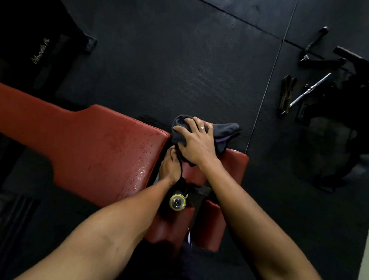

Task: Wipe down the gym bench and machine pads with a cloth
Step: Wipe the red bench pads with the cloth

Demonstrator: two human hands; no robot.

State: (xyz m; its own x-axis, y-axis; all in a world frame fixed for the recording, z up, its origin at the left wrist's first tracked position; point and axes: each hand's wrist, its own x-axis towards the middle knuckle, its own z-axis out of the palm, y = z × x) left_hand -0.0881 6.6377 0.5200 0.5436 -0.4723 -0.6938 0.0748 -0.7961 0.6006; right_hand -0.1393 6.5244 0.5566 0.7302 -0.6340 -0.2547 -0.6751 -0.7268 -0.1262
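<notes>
The right hand (197, 142) lies flat on the dark cloth (225, 130) with its fingers (182, 130) spread wide and nearly straight, pressing it down rather than gripping it. The cloth is bunched under the palm and spills out past the fingertips and off to the little-finger side, over the far end of the red seat pad (233, 165). A dark edge of it trails back from under the thumb towards the wrist.

The left hand (170, 164) sits just beside that thumb, pushed into the gap between the seat pad and the long back pad (95, 148). Its fingers are mostly hidden in the gap, so I cannot tell whether they are curled round the trailing cloth or only resting there.

Droplets (141, 169) bead on the back pad on the outer side of the left hand, untouched by the cloth, so the wiping looks early on. A yellow-rimmed round fitting (177, 202) shows just behind the left wrist.

To wipe well from here, I would flatten the bunched cloth so more of it lies under the spread fingers, keep even palm pressure, and draw long overlapping strokes. The seam by the left hand probably collects moisture, so a fold of cloth is worth running along it before moving across to the wet patch
</notes>
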